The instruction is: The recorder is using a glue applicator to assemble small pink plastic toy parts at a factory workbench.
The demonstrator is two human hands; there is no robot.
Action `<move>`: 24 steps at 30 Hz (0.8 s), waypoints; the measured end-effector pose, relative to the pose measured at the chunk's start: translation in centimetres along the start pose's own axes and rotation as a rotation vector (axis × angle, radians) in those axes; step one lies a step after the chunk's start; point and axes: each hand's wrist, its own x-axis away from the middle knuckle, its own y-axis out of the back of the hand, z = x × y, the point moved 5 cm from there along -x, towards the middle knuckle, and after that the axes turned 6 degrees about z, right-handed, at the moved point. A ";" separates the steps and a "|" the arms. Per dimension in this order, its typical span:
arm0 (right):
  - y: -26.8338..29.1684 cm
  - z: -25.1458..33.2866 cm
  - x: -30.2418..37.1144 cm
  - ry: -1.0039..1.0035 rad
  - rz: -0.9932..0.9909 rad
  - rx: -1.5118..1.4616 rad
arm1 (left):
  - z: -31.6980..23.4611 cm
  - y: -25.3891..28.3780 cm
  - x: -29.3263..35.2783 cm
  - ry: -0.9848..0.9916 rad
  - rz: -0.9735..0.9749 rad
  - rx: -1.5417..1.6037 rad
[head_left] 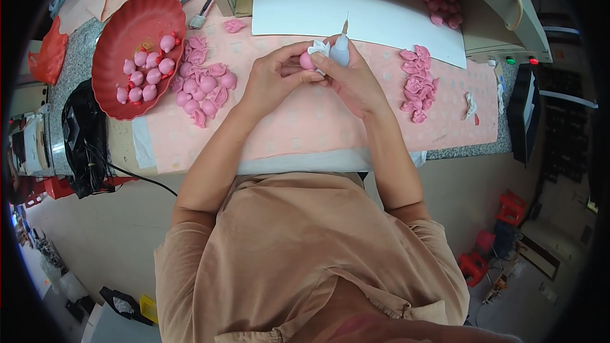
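My left hand (274,76) is closed around a small round pink piece (307,61), pinched between thumb and fingers. Against its right side my right hand (352,86) grips a small translucent squeeze bottle (340,53), whose thin needle tip points up and away. A crumpled white tissue (319,47) sits between the hands, beside the pink piece and under the right thumb. Left of my hands lies a pile of pink balls and petal-like pieces (202,87). To the right, a column of pink petal-like pieces (418,82) rests on the pink cloth (298,127).
A red scalloped dish (111,44) holding pink balls with red bits stands at the left. Near it lie a small brush-capped bottle (200,16) and a black bag (84,133). White paper (292,6) with more pink balls (438,0) lies under a shelf frame (518,19).
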 end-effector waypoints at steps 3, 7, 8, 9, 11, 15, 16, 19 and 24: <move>0.2 0.2 -0.2 -0.004 -0.033 0.052 | 0.3 -0.3 0.1 0.004 0.018 -0.014; 0.5 0.5 -0.6 0.031 -0.150 0.057 | -0.5 -0.4 0.0 0.008 0.057 0.061; 1.0 0.7 -0.6 0.071 -0.194 0.027 | -0.5 -0.4 -0.1 0.006 0.061 0.059; 1.4 0.9 -0.6 0.111 -0.238 -0.002 | -0.7 -0.2 -0.1 -0.061 0.045 0.127; 2.5 1.0 0.3 0.072 -0.179 0.051 | -1.3 0.4 -0.1 -0.133 0.020 0.189; 3.8 1.3 3.5 0.001 0.060 0.299 | -1.7 0.6 -0.3 -0.091 0.025 0.191; 3.2 1.4 4.0 0.036 0.210 0.409 | -1.7 0.6 -0.3 -0.071 0.017 0.198; 3.4 1.5 3.0 0.072 0.016 0.286 | -2.4 0.4 -0.4 -0.125 -0.001 0.210; 0.3 1.2 -0.1 0.066 0.012 -0.027 | -1.3 0.1 -0.4 -0.078 0.012 0.137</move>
